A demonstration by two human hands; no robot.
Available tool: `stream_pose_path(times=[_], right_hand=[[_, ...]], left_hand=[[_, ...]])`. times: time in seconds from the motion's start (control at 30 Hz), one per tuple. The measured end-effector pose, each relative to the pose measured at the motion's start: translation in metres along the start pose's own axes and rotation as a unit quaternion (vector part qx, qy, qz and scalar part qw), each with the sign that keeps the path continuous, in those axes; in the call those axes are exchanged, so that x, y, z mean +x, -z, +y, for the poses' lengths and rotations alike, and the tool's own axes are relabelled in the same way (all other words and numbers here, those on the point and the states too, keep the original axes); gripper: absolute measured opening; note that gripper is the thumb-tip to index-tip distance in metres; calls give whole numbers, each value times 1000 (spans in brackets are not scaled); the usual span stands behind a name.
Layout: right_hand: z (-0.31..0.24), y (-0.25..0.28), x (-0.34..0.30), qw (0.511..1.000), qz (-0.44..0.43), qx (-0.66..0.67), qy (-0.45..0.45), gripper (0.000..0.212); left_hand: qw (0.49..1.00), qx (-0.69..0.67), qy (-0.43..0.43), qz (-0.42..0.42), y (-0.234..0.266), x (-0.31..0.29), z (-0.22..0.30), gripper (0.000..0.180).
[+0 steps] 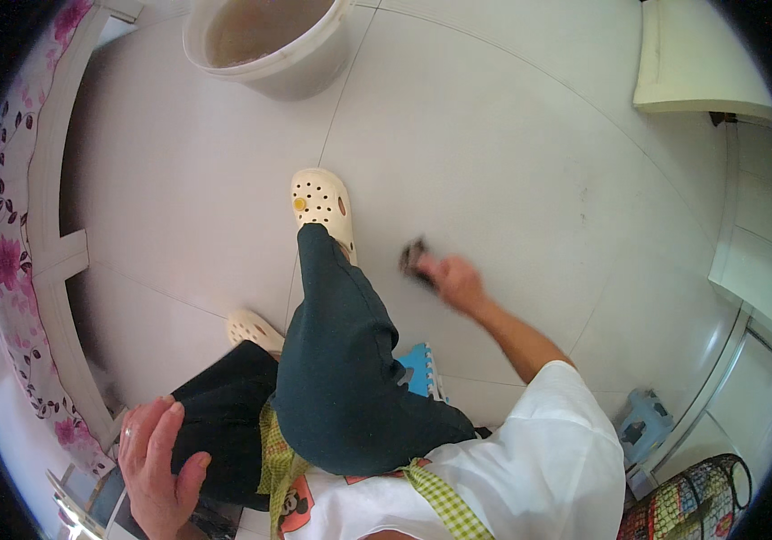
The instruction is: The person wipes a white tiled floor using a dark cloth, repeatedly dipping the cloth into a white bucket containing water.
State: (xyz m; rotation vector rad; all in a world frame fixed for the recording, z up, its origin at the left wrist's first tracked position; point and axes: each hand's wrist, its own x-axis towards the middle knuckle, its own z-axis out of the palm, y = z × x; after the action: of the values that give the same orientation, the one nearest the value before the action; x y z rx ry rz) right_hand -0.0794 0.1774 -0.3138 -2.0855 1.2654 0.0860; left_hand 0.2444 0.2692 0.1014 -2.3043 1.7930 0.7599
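Observation:
My right hand (461, 281) is held out over the floor to the right of my legs, its fingers closed around a small dark brown-grey thing (417, 261). Motion blur hides exactly what that is; it looks like a scrubbing pad. At the lower left, my left hand (154, 463) lies by my dark-trousered left knee (224, 396). Its fingers are extended and the thumb stands apart, with nothing held; a ring shows on one finger.
A whitish bucket (269, 65) with murky water stands ahead on the pale tiled floor (494, 117). Flowered cloth (10, 261) hangs along the left. A blue plastic stool (418, 369) shows beside my leg. Pale furniture (701, 54) and a grey-blue stool (645, 423) stand at right.

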Motion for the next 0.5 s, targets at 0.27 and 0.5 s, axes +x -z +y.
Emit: stream_pose_path(times=[0.27,0.5], right_hand=[[-6,-18,11,986,-131,-80,59,39],[43,134,183,944,99,-252,-187,38]], left_hand=[[999,15,-33,-19,-16,5,-54,38],[998,-55,-21,31,-54,31,-119,34]])
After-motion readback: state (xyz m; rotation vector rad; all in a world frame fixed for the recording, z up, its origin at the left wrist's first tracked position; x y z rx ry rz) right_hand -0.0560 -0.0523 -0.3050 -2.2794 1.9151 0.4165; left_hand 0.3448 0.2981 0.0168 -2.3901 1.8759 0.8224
